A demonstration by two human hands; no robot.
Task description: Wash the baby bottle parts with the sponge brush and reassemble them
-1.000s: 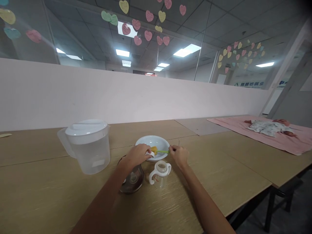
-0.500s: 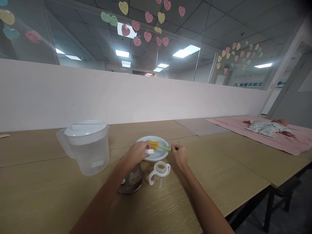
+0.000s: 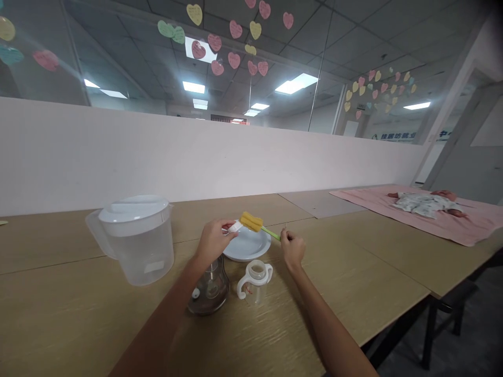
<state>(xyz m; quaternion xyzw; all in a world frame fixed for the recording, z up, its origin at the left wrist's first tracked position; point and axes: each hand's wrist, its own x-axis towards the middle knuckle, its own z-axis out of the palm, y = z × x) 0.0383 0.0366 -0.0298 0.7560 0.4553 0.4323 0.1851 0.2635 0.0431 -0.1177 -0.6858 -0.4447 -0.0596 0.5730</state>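
My left hand (image 3: 215, 238) pinches a small white ring-like cap (image 3: 235, 226) above the left rim of a white bowl (image 3: 247, 248). In my right hand (image 3: 293, 247) is the green handle of a sponge bottle brush (image 3: 252, 222). The brush's yellow sponge head touches or nearly touches the cap, over the bowl. Nearer to me stands an uncapped clear baby bottle (image 3: 255, 285) with white side handles. A dark, see-through container (image 3: 210, 293) holding a small clear part lies partly behind my left forearm.
A lidded translucent pitcher (image 3: 137, 241) stands at the left. On the right, a baby doll (image 3: 422, 203) lies on a pink cloth (image 3: 463, 225). A white wall (image 3: 220, 162) with glass above borders the table's back. A dark stool (image 3: 444, 319) is at lower right.
My left hand has lifted and tilted the white cap. The brush's sponge head has risen with it, higher above the bowl. The view has shifted slightly.
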